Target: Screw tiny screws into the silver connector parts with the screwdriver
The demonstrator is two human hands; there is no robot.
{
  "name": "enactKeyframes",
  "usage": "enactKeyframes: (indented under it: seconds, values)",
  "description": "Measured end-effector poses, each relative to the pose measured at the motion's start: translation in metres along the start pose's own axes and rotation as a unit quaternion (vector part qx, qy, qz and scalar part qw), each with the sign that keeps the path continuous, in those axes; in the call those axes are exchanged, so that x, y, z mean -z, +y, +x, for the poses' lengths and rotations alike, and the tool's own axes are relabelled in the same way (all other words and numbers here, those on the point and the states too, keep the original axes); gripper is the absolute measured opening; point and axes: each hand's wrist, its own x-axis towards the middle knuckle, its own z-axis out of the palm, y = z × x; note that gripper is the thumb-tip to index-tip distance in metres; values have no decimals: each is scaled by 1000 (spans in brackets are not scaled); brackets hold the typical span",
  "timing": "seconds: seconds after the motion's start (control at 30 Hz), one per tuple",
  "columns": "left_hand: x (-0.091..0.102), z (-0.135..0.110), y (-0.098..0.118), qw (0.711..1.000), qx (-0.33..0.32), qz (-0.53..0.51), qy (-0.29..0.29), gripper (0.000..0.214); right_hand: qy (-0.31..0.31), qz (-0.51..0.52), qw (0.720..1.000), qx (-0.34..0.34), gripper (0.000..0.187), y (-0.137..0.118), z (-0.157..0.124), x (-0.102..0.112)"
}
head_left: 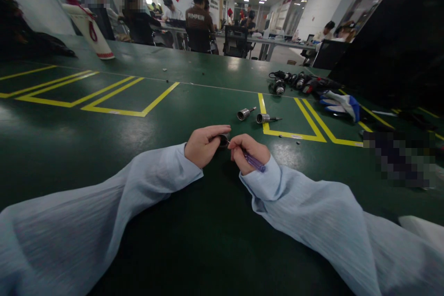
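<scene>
My left hand (204,145) is closed round a cup-shaped metal part (224,140), whose open round end faces my right hand. In my right hand (250,149) is a screwdriver (255,162) with a clear purple handle. Its thin shaft points left into or against the mouth of the part; the tip itself is hidden. Just beyond my hands lie two similar metal pieces, a cup-shaped one with a shank (244,114) and another with a longer shank (266,119). Two tiny dark pieces, one near the yellow tape (280,136) and one nearer me (298,143), rest to their right.
Yellow tape outlines (145,113) mark the green table (156,259). At the right are a heap of dark tools (294,82), blue-and-white gloves (342,104) and a blurred dark item (395,159). A tall white cup (92,32) stands far left. Several people sit at tables behind.
</scene>
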Motion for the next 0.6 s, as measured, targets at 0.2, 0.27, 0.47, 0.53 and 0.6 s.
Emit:
enactKeyframes:
  seconds: [0.2,0.27,0.47,0.53,0.6]
  values:
    - [-1,-1,-2,1000,-9,11,20,35,-7,-79,994,71,17,-4,-1,-2]
    - [-1,-2,-1,1000,-19,3,17,35,-1,-51,998,44,17,-4,0,-2]
    - [-1,-5,3,996,-30,-79,-21,39,40,182,973,-137,8,6,6,-2]
    - [-2,-6,1,996,-19,-85,-19,37,32,260,947,-184,5,9,9,-2]
    - [-2,-5,-1,996,-5,-84,-10,35,25,308,926,-218,4,11,11,-2]
